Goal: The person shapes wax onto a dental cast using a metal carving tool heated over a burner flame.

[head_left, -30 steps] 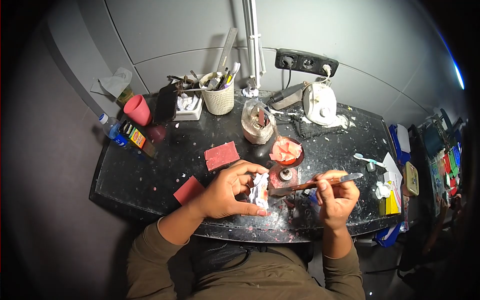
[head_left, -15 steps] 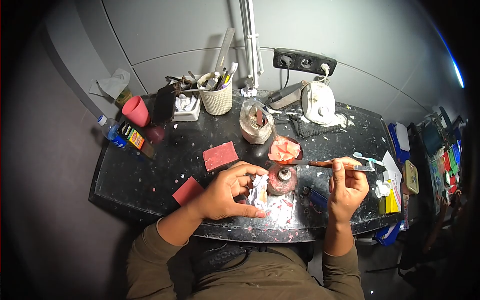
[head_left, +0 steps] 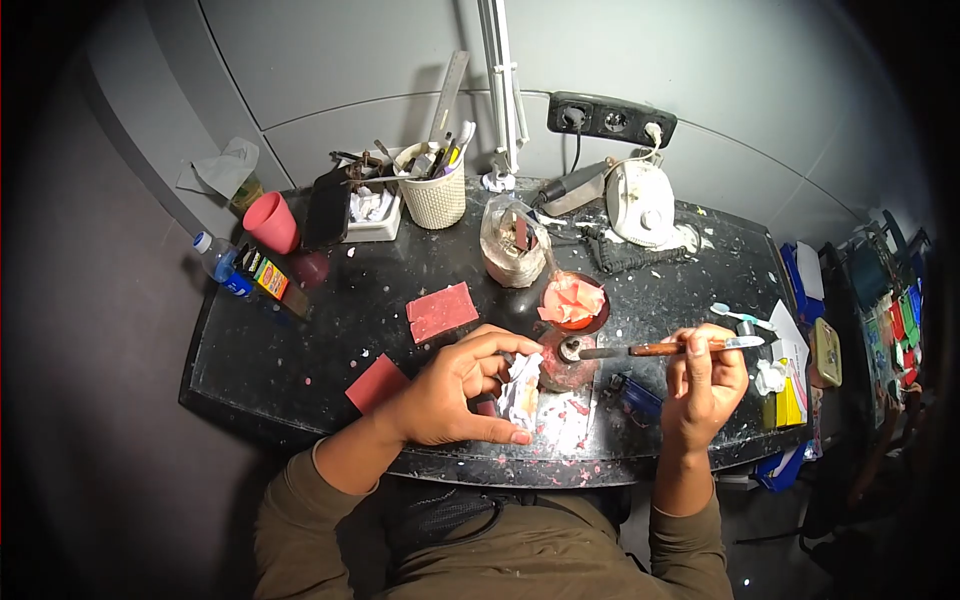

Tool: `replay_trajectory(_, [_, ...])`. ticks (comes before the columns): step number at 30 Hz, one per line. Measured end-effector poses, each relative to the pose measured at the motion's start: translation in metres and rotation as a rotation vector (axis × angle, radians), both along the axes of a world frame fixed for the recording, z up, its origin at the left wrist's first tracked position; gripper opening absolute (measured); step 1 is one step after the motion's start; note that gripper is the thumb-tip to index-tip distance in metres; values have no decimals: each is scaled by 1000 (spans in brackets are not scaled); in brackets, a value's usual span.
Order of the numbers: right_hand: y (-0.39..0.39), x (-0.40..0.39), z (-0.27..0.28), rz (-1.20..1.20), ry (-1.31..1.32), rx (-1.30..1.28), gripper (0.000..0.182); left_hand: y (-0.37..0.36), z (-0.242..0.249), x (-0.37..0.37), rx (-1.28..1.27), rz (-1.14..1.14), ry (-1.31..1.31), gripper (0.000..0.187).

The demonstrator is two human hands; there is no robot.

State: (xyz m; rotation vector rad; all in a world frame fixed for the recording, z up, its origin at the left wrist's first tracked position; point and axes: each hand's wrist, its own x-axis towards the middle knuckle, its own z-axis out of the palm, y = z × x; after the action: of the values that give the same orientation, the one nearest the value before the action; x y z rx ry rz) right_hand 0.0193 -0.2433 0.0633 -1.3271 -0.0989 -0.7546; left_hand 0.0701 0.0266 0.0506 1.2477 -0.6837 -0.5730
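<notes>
Head view, left to right: a blue-labelled bottle (head_left: 218, 262) and a dark box (head_left: 268, 276), its bright label too small to read. The left hand (head_left: 450, 392) pinches a white lump (head_left: 519, 392) beside a round pot (head_left: 568, 368). The right hand (head_left: 705, 392) grips a brown-handled tool (head_left: 665, 350), blade by the pot's top. Far right, a yellow box (head_left: 786, 405) has blurry writing.
</notes>
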Motion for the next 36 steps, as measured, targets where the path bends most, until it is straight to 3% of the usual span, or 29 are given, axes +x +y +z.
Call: replay_trajectory(36, [-2, -7, 1, 1, -21, -1, 11, 1, 3, -2, 9, -51, -41, 89])
